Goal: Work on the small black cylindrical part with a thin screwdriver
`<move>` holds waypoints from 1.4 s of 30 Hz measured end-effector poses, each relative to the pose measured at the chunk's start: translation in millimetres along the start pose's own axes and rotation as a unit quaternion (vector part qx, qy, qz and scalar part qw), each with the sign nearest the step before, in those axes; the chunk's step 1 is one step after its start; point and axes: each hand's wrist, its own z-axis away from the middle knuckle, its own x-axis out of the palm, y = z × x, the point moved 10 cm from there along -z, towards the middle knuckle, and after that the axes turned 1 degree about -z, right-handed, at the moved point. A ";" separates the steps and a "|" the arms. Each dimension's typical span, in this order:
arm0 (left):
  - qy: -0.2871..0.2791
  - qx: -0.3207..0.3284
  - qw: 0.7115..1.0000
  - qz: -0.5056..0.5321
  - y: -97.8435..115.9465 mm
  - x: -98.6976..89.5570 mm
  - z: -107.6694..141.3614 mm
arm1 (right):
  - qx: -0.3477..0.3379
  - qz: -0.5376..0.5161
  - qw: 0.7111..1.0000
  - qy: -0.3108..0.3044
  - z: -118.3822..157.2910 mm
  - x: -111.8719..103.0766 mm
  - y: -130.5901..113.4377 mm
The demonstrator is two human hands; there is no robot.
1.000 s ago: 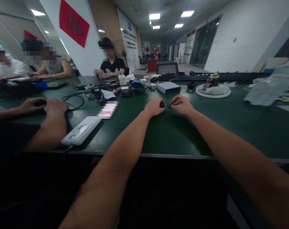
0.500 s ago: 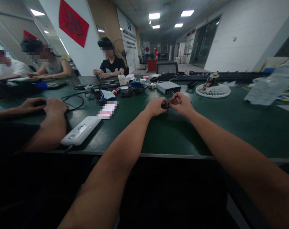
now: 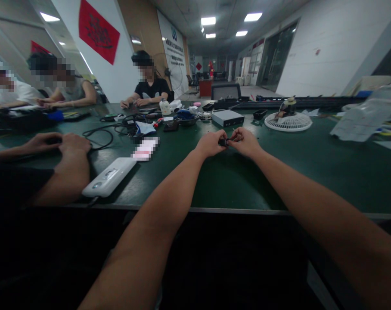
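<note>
Above the green table point(image 3: 234, 189), my left hand point(image 3: 211, 144) is closed around a small black part point(image 3: 222, 142) whose kind I cannot make out. My right hand point(image 3: 246, 142) meets it from the right, its thumb and fingers pinched at the part's end. A thin light tip shows above the right fingers; what it belongs to is hidden. Behind my hands stands a grey metal box point(image 3: 228, 117). Farther right lies a round white fan grille point(image 3: 288, 122) with a small motor on it.
To my left lie a white power bank-like device point(image 3: 110, 176) with a cable and a blurred-out phone-like thing point(image 3: 146, 148). A neighbour's hands point(image 3: 61, 143) rest on the table there. Cables, a white bottle point(image 3: 165, 107) and a blue-lined bowl point(image 3: 186, 117) crowd the back. Plastic wrap point(image 3: 363, 114) lies right.
My right fingers have shifted slightly and closed in around the end of the black part. My left hand stays nearly in place. A person across the table has lowered a hand.
</note>
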 end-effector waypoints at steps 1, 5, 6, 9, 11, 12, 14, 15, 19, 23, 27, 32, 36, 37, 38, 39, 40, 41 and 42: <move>0.002 -0.009 1.000 -0.008 -1.7 -0.1 0.1 | -0.008 0.015 1.000 0.010 -0.4 -1.9 -2.0; 0.005 -0.056 0.997 -0.045 -10.0 -2.7 2.7 | -0.011 -0.048 0.998 0.026 0.5 -6.0 -7.8; 0.005 -0.070 0.996 -0.054 -12.5 -3.9 3.7 | -0.008 -0.072 0.997 0.031 1.6 -7.8 -9.8; 0.012 -0.108 0.991 -0.074 -19.9 -8.6 6.9 | 0.007 -0.110 0.992 0.057 6.7 -16.2 -17.3; 0.017 -0.123 0.989 -0.079 -23.3 -10.7 8.3 | 0.016 -0.123 0.990 0.063 9.8 -18.9 -22.0; 0.018 -0.127 0.989 -0.080 -24.4 -11.0 8.6 | 0.020 -0.127 0.990 0.063 10.8 -19.5 -23.7; 0.018 -0.128 0.988 -0.080 -25.1 -10.5 8.7 | 0.023 -0.133 0.989 0.064 12.0 -20.0 -25.5; 0.017 -0.126 0.989 -0.080 -24.9 -10.1 8.5 | 0.023 -0.135 0.988 0.066 12.2 -20.1 -25.7; 0.019 -0.113 0.991 -0.076 -22.5 -9.0 7.2 | 0.025 -0.145 0.987 0.062 11.9 -17.9 -24.6; 0.016 -0.109 0.991 -0.072 -22.2 -7.8 6.7 | 0.029 -0.160 0.986 0.040 11.0 -12.8 -24.3; 0.022 -0.105 0.992 -0.070 -21.6 -8.9 6.7 | 0.031 -0.156 0.986 0.044 9.3 -13.8 -20.2; 0.012 -0.103 0.993 -0.065 -19.1 -8.1 6.6 | 0.030 -0.156 0.986 0.048 8.7 -14.4 -18.2; 0.012 -0.102 0.992 -0.068 -18.0 -8.9 7.0 | 0.036 -0.166 0.985 0.033 10.0 -11.5 -21.4; 0.013 -0.101 0.992 -0.069 -17.9 -9.0 7.1 | 0.039 -0.166 0.985 0.032 10.2 -11.4 -21.3; 0.013 -0.101 0.992 -0.069 -18.0 -8.8 7.1 | 0.041 -0.163 0.985 0.032 10.3 -11.6 -20.8; 0.012 -0.100 0.992 -0.069 -18.1 -8.5 7.0 | 0.044 -0.160 0.986 0.035 10.2 -12.4 -19.8; 0.011 -0.100 0.993 -0.068 -18.3 -8.0 6.9 | 0.046 -0.156 0.986 0.039 10.0 -13.2 -18.7; 0.011 -0.101 0.993 -0.067 -18.5 -7.7 6.7 | 0.048 -0.151 0.986 0.043 9.7 -14.2 -17.4; 0.010 -0.101 0.993 -0.067 -18.7 -7.3 6.5 | 0.049 -0.148 0.987 0.047 9.4 -15.0 -16.4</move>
